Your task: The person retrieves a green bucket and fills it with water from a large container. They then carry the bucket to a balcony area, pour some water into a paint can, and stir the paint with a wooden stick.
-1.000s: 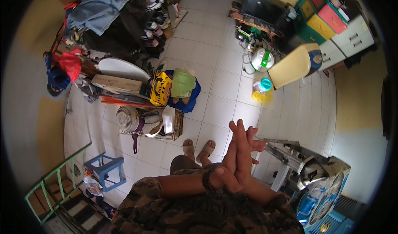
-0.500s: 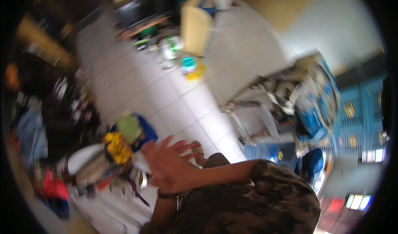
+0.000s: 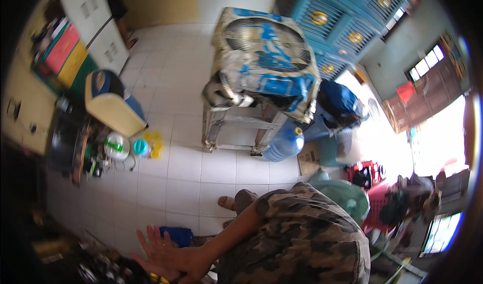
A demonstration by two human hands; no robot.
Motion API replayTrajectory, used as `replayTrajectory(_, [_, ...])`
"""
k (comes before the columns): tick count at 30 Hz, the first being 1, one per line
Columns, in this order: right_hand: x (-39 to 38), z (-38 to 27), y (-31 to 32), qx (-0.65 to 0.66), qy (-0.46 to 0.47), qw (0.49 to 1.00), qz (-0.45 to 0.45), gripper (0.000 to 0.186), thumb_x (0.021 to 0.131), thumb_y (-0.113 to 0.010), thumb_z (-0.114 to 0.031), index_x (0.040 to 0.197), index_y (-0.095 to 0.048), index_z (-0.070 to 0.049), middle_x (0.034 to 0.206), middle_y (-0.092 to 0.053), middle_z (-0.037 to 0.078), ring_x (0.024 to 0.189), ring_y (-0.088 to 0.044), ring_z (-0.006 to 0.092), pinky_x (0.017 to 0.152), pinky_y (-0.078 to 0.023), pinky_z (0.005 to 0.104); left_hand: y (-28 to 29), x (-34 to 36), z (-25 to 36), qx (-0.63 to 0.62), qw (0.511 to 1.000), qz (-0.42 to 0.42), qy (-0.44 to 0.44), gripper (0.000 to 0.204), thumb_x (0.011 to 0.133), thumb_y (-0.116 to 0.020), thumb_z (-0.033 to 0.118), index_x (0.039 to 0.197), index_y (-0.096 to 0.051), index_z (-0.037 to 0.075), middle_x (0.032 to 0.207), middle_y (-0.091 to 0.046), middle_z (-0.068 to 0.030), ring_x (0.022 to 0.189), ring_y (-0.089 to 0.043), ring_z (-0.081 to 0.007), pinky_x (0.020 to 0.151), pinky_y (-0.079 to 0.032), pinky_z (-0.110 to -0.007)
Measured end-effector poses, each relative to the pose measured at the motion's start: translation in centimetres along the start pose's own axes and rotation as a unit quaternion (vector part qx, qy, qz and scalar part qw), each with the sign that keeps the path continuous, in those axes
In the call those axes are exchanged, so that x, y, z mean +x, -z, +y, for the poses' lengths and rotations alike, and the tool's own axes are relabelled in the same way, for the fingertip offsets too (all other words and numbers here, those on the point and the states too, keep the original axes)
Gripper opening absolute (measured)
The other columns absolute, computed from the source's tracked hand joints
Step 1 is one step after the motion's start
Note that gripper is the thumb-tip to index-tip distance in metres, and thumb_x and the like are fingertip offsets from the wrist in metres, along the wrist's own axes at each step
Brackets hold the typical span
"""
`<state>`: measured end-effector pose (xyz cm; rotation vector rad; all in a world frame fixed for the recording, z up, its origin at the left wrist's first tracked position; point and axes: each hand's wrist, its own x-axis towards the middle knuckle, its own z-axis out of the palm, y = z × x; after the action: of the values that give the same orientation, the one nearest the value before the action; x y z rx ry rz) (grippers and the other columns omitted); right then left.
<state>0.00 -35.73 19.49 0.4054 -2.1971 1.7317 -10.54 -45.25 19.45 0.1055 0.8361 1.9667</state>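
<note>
Looking down past our camouflage sleeve (image 3: 302, 233), we find only one hand clearly, the left hand (image 3: 173, 258). It is flat and open with the fingers (image 3: 151, 236) fanned apart, and it pinches and presses nothing. We cannot make out the right hand as a separate shape, and it may lie hidden under the left.

Just beyond the fingertips, on the thumb side and close to touching them, sits a blue bundle (image 3: 177, 235) on the white tiled floor (image 3: 181, 183). It is the thing nearest the open palm. Blur hides its surface, so we cannot tell cloth from plastic bag. From its slumped, rounded outline we judge it soft and light. It would likely sag and fold rather than keep its shape, and it looks neither fragile nor slippery. A one-handed hold should do. We would gather the edge nearest the fingertips into the palm, or scoop from beneath if something is inside.

Dark clutter (image 3: 100, 271) crowds the space past the little-finger side of the hand, too blurred to sort out. Far ahead of the fingertips and well apart from them, a blue water jug (image 3: 284, 143) stands beside a metal stand (image 3: 236, 128).
</note>
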Motion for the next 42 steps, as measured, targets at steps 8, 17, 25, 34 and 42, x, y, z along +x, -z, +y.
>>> replayTrajectory(8, [0.9,-3.1,3.3,-0.193,-0.149,0.913,0.326,0.077,0.079,-0.067,-0.030,0.138,-0.035,0.007,0.143,-0.036,0.028,0.137,-0.032,0.0399,0.114,-0.023,0.0477,-9.0,6.4,-1.7,0.105,0.990,-0.031,0.083,0.082,0.091,-0.028,0.073,0.150,-0.027,0.017,0.139,-0.048,-0.0155,0.124,-0.047,-0.0291,0.098,-0.040,-0.049])
replayTrajectory(17, [1.3,-2.5,4.4,-0.174,-0.176,0.922,0.297,0.067,0.089,-0.051,-0.038,0.141,-0.036,0.002,0.144,-0.036,0.029,0.136,-0.037,0.0369,0.114,-0.026,0.0482,-9.3,9.2,-1.3,0.167,0.973,0.030,0.159,0.079,0.091,-0.035,0.068,0.149,-0.030,0.014,0.142,-0.044,-0.0146,0.126,-0.045,-0.0297,0.101,-0.036,-0.047])
replayTrajectory(25, [4.2,7.4,9.6,-0.252,-0.103,0.908,0.319,0.055,0.092,-0.044,-0.036,0.136,-0.047,-0.003,0.136,-0.048,0.029,0.131,-0.045,0.0371,0.109,-0.035,0.0475,-5.0,20.8,-1.4,0.173,0.960,-0.026,0.218,0.070,0.091,-0.038,0.065,0.141,-0.043,0.016,0.133,-0.052,-0.0118,0.120,-0.050,-0.0301,0.097,-0.042,-0.048])
replayTrajectory(34, [3.9,8.4,28.2,-0.028,-0.162,0.912,0.377,0.034,0.080,-0.066,-0.015,0.110,-0.063,0.000,0.095,-0.068,0.020,0.087,-0.065,0.0374,0.077,-0.052,0.0420,-10.7,33.2,-1.3,0.197,0.953,-0.047,0.225,0.053,0.093,-0.048,0.047,0.123,-0.056,0.005,0.107,-0.064,-0.0121,0.093,-0.060,-0.0264,0.079,-0.049,-0.043])
replayTrajectory(42, [5.6,13.2,42.5,-0.047,-0.301,0.781,0.545,0.039,0.089,-0.068,-0.019,0.122,-0.060,0.002,0.103,-0.069,0.017,0.092,-0.068,0.0238,0.081,-0.053,0.0341,-13.1,52.6,-5.3,0.250,0.875,-0.036,0.413,0.034,0.093,-0.053,0.033,0.113,-0.059,0.007,0.100,-0.067,-0.0140,0.094,-0.062,-0.0272,0.082,-0.049,-0.042])
